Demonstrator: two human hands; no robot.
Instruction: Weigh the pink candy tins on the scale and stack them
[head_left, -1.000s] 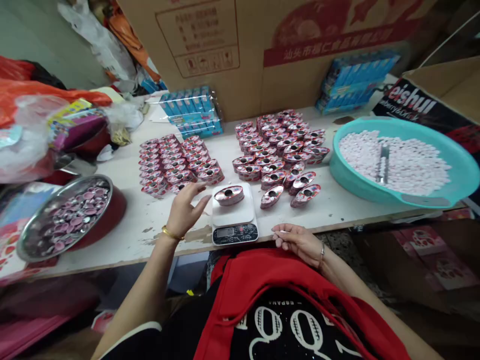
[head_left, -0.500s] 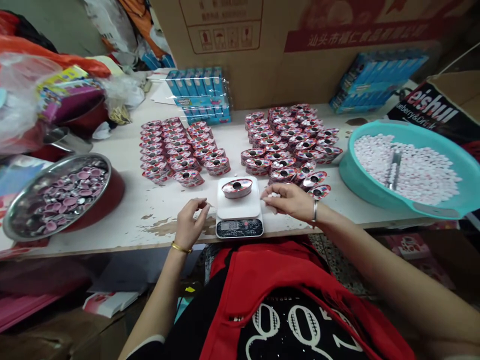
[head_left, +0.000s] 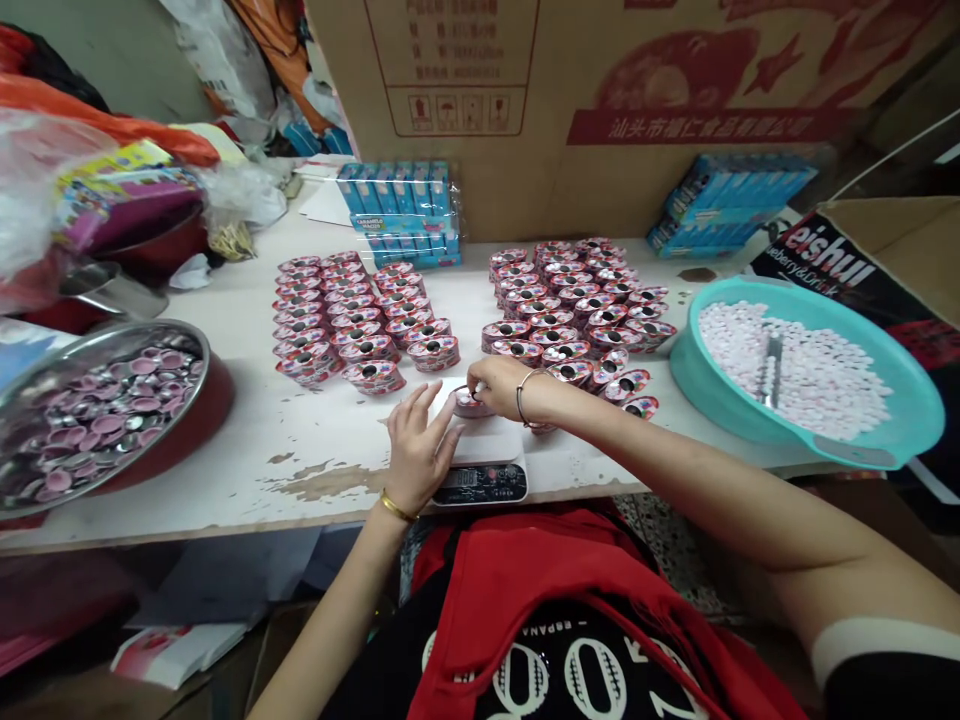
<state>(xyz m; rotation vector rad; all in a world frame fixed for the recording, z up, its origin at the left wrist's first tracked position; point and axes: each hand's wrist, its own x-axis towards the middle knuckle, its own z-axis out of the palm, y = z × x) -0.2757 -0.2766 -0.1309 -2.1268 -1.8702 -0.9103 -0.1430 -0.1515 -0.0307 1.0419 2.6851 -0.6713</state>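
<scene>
A small oval red-and-white patterned container (head_left: 471, 405) with a round dark opening in its top sits on a white kitchen scale (head_left: 484, 445). My right hand (head_left: 501, 386) is over the container, fingers closed, with a small white candy (head_left: 480, 386) showing at the fingertips by the opening. How many candies it holds is hidden. My left hand (head_left: 421, 448) is at the scale's left side, fingers apart and holding nothing visible, its fingertips close to the container. Part of the scale lies hidden beneath both hands.
Rows of similar containers (head_left: 364, 320) stand behind on the left, more containers (head_left: 574, 290) on the right. A turquoise basin (head_left: 690, 400) holds white candies and a metal scoop (head_left: 770, 370). A steel bowl (head_left: 214, 395) holds pink-and-silver caps. Blue packs (head_left: 401, 205) lean against a large carton (head_left: 570, 190).
My right hand has moved left from beside the scale to the container's opening, bringing candies. My left hand has moved right and up, closer to the container, with its fingers more spread.
</scene>
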